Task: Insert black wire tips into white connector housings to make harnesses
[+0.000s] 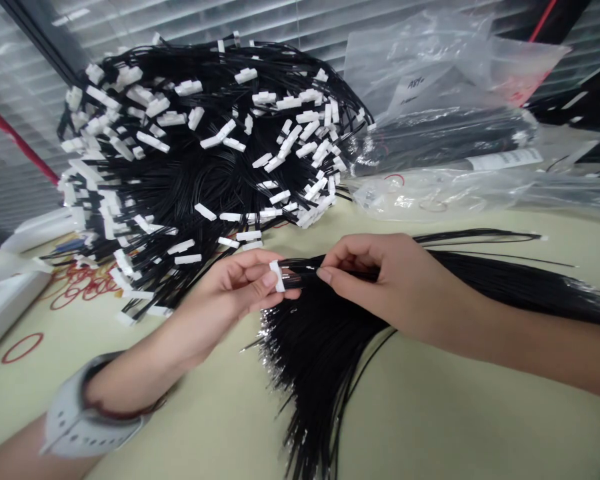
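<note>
Head view: the left hand (235, 287) has a narrow grip on a white plastic connector (277, 276), its long axis near upright. Black wires (305, 270) run rightward from it, level, to the right hand (375, 280), pinched narrow on them just beside the connector. Below, a fanned wire bundle (320, 360) lies on the pale green table (220, 427); a heap of connector-ended wires (190, 153) sits beyond, its edge near the left hand.

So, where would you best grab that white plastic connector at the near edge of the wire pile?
Pinch the white plastic connector along its long sides, coming from the near side. It lies at the pile's edge, a narrow bar, long side towards you, its black wires running back into the pile.
</note>
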A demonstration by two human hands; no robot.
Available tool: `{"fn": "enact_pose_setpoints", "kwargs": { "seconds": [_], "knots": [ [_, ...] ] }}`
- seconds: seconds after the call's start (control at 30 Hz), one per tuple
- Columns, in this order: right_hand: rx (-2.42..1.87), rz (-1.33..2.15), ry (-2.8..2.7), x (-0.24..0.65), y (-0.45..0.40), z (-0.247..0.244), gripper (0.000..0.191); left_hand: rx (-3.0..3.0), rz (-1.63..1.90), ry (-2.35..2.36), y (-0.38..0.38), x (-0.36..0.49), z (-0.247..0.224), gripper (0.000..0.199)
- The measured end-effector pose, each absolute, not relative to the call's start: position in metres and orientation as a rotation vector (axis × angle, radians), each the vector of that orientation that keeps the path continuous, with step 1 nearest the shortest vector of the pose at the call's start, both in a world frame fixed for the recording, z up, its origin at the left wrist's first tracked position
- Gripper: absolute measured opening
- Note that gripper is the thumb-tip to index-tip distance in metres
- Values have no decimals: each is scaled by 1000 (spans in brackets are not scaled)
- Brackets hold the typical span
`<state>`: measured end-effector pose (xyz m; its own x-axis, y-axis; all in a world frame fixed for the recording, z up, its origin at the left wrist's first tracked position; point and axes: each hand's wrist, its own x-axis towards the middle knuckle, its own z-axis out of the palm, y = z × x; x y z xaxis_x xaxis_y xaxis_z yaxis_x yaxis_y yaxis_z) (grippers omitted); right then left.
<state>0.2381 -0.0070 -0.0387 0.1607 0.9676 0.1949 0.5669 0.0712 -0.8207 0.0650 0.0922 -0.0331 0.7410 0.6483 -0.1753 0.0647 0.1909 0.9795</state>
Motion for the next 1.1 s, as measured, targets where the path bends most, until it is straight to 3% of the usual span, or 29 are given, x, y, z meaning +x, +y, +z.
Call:
{"fn": "enact_pose_setpoints", "kwargs": {
  "seconds": [1.1],
  "knots": [
    [-1570, 652, -1555, 239, -7, -36, 15, 1329, 458, 689, 91, 65, -31, 17]
  ]
}}
